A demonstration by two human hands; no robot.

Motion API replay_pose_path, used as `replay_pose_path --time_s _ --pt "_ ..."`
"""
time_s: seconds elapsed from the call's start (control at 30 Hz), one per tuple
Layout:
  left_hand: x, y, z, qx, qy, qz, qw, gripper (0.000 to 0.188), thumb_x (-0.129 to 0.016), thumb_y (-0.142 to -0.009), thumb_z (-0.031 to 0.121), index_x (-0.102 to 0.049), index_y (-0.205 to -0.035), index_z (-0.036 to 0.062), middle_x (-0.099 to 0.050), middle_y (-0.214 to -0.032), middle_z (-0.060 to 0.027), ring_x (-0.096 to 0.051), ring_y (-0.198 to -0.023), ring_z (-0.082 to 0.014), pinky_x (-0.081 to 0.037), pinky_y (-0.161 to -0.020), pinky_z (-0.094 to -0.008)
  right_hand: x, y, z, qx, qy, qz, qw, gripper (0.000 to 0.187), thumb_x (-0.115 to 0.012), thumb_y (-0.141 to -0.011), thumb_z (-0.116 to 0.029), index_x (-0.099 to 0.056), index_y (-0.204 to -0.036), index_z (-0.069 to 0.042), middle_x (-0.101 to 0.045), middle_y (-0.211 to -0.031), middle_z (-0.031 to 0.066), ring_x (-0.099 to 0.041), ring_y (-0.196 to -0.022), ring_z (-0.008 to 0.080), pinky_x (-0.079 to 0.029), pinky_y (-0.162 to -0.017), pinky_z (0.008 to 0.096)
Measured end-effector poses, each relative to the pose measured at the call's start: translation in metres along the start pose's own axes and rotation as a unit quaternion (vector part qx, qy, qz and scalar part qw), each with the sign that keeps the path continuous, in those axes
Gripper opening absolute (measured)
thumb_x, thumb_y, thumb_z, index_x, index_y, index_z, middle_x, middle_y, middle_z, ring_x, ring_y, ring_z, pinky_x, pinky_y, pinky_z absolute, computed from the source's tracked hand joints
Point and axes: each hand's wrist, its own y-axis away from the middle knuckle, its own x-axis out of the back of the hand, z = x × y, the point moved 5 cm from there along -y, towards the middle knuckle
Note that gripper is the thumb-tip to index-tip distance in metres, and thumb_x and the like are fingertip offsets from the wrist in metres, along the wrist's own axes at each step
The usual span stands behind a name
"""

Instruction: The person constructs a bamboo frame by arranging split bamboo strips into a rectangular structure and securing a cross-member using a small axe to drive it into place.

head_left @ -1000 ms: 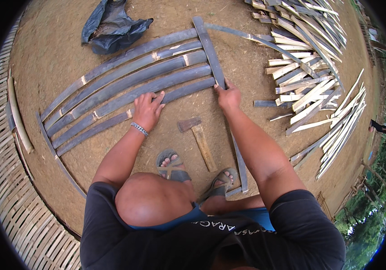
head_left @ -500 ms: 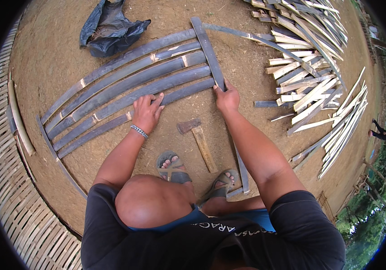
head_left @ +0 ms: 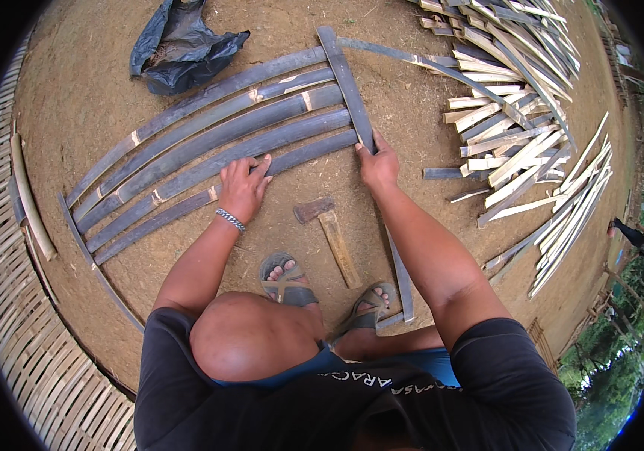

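Several dark split-bamboo slats (head_left: 209, 129) lie side by side on the dirt, spaced apart. Across their right ends runs a flat dark bamboo strip (head_left: 346, 86), and a thinner bamboo strip (head_left: 78, 231) crosses at the left ends. My right hand (head_left: 379, 162) is closed on the near part of the right cross strip, thumb on top. My left hand (head_left: 242, 185) rests on the nearest slats, its fingers spread over them. Between my arms, in front of my sandalled feet, a hatchet (head_left: 335, 239) with a wooden handle lies on the ground.
A big heap of split bamboo pieces (head_left: 513, 124) spreads at the right, with a bundle of pale thin strips (head_left: 574, 214) nearer. A crumpled black plastic bag (head_left: 187, 56) lies at the far left. Woven bamboo slatting (head_left: 44, 361) borders the left side. Another person (head_left: 630, 234) is at the far right.
My hands, the slats and the hatchet stay practically in place. The distant person at the right edge has shifted slightly.
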Motion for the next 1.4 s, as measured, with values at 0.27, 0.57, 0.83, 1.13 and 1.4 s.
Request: replay_pose_path --time_s 0.27,0.57,0.83,1.13,1.4 --pt "0.001 0.000 0.000 -0.013 0.005 0.010 1.000 0.050 -0.077 -0.086 0.017 -0.066 -0.135 0.0131 -0.059 -0.109 -0.0099 -0.055 -0.102 -0.0291 -0.039 -0.089 -0.0435 -0.004 -0.005 0.011 0.020 0.006 -0.003 1.000 0.060 -0.073 -0.092 -0.020 -0.054 -0.148 -0.011 -0.065 -0.133 0.0214 -0.064 -0.123 0.0350 -0.047 -0.107 0.0386" --pt "0.002 -0.001 0.001 -0.008 0.001 0.006 1.000 0.047 -0.077 -0.087 0.019 -0.067 -0.133 0.0134 -0.059 -0.110 -0.0095 -0.055 -0.104 -0.0285 -0.039 -0.092 -0.0438 -0.003 -0.005 0.013 0.032 0.034 -0.010 0.999 0.059 -0.071 -0.095 -0.023 -0.052 -0.150 -0.013 -0.062 -0.132 0.0232 -0.062 -0.122 0.0385 -0.047 -0.106 0.0413" --pt "0.005 -0.003 0.000 -0.005 0.023 0.017 1.000 0.048 -0.078 -0.085 0.020 -0.069 -0.132 0.0124 -0.060 -0.107 -0.0092 -0.056 -0.102 -0.0288 -0.039 -0.090 -0.0431 -0.001 0.002 0.008 0.027 0.131 -0.002 0.991 0.057 -0.063 -0.099 -0.033 -0.050 -0.153 -0.018 -0.060 -0.128 0.0207 -0.058 -0.120 0.0378 -0.045 -0.106 0.0445" --pt "0.005 -0.002 -0.001 -0.005 0.026 0.008 1.000 0.048 -0.079 -0.084 0.021 -0.069 -0.130 0.0118 -0.060 -0.109 -0.0095 -0.055 -0.103 -0.0291 -0.040 -0.091 -0.0433 0.014 0.005 -0.002 0.012 0.197 -0.009 0.980 0.057 -0.067 -0.096 -0.045 -0.057 -0.148 -0.027 -0.060 -0.119 0.0152 -0.058 -0.120 0.0342 -0.046 -0.103 0.0456" --pt "0.011 -0.008 0.005 -0.005 0.068 0.019 0.998 0.048 -0.077 -0.084 0.022 -0.067 -0.130 0.0094 -0.060 -0.117 -0.0110 -0.055 -0.111 -0.0309 -0.038 -0.097 -0.0466 0.018 0.001 0.004 0.017 0.201 -0.021 0.979 0.059 -0.070 -0.093 -0.048 -0.058 -0.147 -0.029 -0.061 -0.118 0.0107 -0.057 -0.121 0.0296 -0.044 -0.104 0.0437"
